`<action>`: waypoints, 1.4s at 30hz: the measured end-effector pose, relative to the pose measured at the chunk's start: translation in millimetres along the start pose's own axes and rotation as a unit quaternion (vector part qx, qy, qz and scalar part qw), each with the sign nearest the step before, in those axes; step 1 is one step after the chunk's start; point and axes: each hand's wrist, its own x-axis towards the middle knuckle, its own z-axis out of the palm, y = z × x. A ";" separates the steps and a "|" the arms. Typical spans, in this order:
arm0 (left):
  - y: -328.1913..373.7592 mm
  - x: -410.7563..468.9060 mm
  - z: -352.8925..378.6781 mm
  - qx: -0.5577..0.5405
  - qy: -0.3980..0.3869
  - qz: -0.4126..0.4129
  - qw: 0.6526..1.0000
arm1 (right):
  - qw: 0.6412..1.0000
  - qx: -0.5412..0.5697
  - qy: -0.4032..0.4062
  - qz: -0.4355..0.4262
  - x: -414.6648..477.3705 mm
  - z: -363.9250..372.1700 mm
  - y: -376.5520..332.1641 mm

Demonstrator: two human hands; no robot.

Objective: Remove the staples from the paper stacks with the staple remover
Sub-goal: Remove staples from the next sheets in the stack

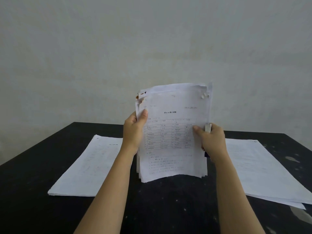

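I hold a thick stack of printed papers (172,132) upright above the black table (33,191), its bottom edge near the tabletop. My left hand (134,130) grips the stack's left edge, thumb on the front page. My right hand (211,141) grips the right edge and also holds the staple remover (208,127), whose silver tip sticks up above the fingers and whose dark end shows below the palm. Rust-brown marks (141,97) sit at the stack's top left corner. A small metal clip or staple (205,95) shows near the top right corner.
A flat pile of papers (87,166) lies on the table to the left. Another pile (263,173) lies to the right, reaching the right frame edge. A plain grey wall (152,48) stands behind the table.
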 end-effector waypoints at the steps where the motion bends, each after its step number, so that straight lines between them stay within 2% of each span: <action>1: 1.1 -0.9 0.1 -0.003 0.000 0.006 1.000 | 1.000 0.000 0.002 0.004 -0.2 0.1 0.3; 5: 18.6 10.3 -1.5 0.016 0.007 0.032 0.999 | 1.000 -0.003 0.021 -0.002 4.3 -1.0 -8.1; 8: 30.1 24.7 2.2 -0.011 0.037 0.009 0.999 | 0.998 -0.056 0.017 -0.023 20.1 -8.0 -28.0; 11: 13.4 29.4 5.0 0.000 0.076 -0.072 0.995 | 0.982 -0.186 -0.029 -0.028 39.4 -13.5 -43.7; 14: -26.8 18.4 0.8 -0.002 0.111 -0.179 0.978 | 0.937 -0.337 -0.090 -0.010 48.1 -4.0 -34.2; 16: -56.4 5.5 -1.7 0.001 0.122 -0.232 0.965 | 0.918 -0.374 -0.128 0.026 45.1 7.7 -11.2; 22: -111.1 -28.5 -3.5 0.043 0.169 -0.277 0.945 | 0.911 -0.352 -0.173 0.130 25.5 37.5 48.5; 25: -121.0 -34.1 -3.6 0.020 0.169 -0.295 0.940 | 0.905 -0.396 -0.142 0.069 26.3 49.8 44.7; 26: -122.1 -34.7 -3.3 0.005 0.168 -0.293 0.941 | 0.922 -0.360 -0.133 0.048 26.3 55.9 37.8; 28: -123.4 -33.4 -2.4 -0.021 0.169 -0.285 0.943 | 0.976 -0.160 -0.134 0.065 23.0 73.0 22.4; 30: -123.1 -31.2 0.9 -0.019 0.175 -0.284 0.943 | 0.985 0.035 -0.144 0.086 21.0 91.1 10.1; 31: -123.5 -30.3 2.6 -0.013 0.178 -0.287 0.941 | 0.983 0.060 -0.154 0.075 19.7 99.3 7.2; 34: -124.6 -29.2 3.6 -0.014 0.176 -0.301 0.937 | 0.975 -0.051 -0.216 -0.021 16.4 114.8 6.5; 36: -126.0 -28.4 1.6 -0.022 0.169 -0.306 0.937 | 0.946 -0.136 -0.283 -0.074 16.2 121.4 13.4; 39: -127.0 -27.5 -0.3 -0.036 0.145 -0.301 0.942 | 0.903 -0.234 -0.342 -0.113 14.7 127.3 20.3; 42: -128.1 -27.3 -1.7 -0.041 0.132 -0.299 0.944 | 0.888 -0.260 -0.357 -0.126 16.6 130.2 22.3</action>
